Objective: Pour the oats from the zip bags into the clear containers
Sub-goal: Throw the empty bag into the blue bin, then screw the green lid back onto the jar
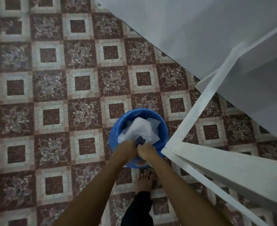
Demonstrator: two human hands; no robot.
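1. Spreading across most of the view, the tiled floor [53, 88] shows a checker of dark red marbled squares and pale framed squares.
2. Filling the upper right, a plain grey wall [191, 30] meets the floor along a diagonal line.
3. Crossing the right side, a white frame [204, 103] of flat bars runs down to a corner just beside the bucket, and its lower bars stand close against the right forearm.
4. Standing on the floor between the frame and the open tiles, a blue bucket [118, 126] is seen from above; its near rim is hidden behind both hands.
5. Inside the bucket lies a crumpled clear zip bag [142, 129], whitish and translucent, bunched in folds that rise to the rim; a small dark patch shows at its near edge, and whether any oats are in it cannot be told.
6. The left hand [126, 149] reaches down to the near edge of the bag, its grip curled on the plastic.
7. The right hand [146, 151] sits just beside the left, fingers likewise pinched on the bag's near edge.
8. Below the bucket, a bare foot [144, 181] rests on the tiles under a dark trouser leg [139, 209].
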